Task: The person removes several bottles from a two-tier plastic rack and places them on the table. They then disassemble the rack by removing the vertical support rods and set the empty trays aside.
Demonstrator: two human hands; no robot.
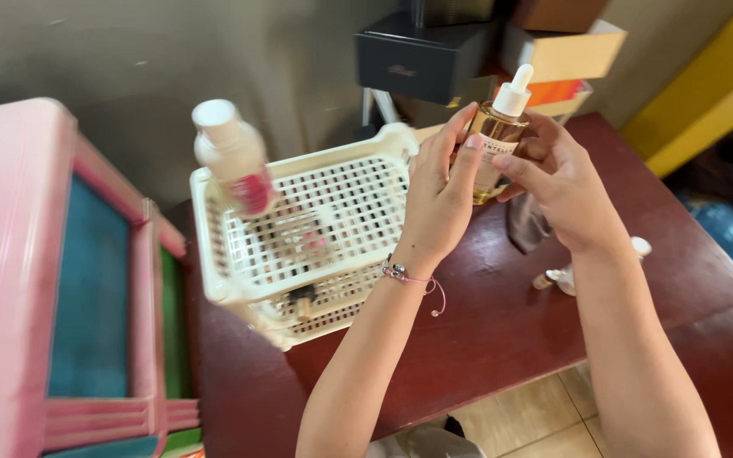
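Both my hands hold up a small clear glass dropper bottle [499, 136] with amber liquid and a white dropper cap, above the dark red table [502, 331]. My left hand [437, 199] wraps its left side with fingers on the label. My right hand [558, 182] grips it from the right. A thin pink bracelet sits on my left wrist. To the left stands a cream slotted plastic basket [303, 233] with a tall white bottle [232, 157] with a red label in it.
Small bottles lie in the basket's bottom. A small white dropper bottle [566, 276] lies on the table under my right forearm. Dark and tan boxes [434, 55] are stacked behind. A pink plastic cabinet [53, 280] stands at left; tiled floor shows below.
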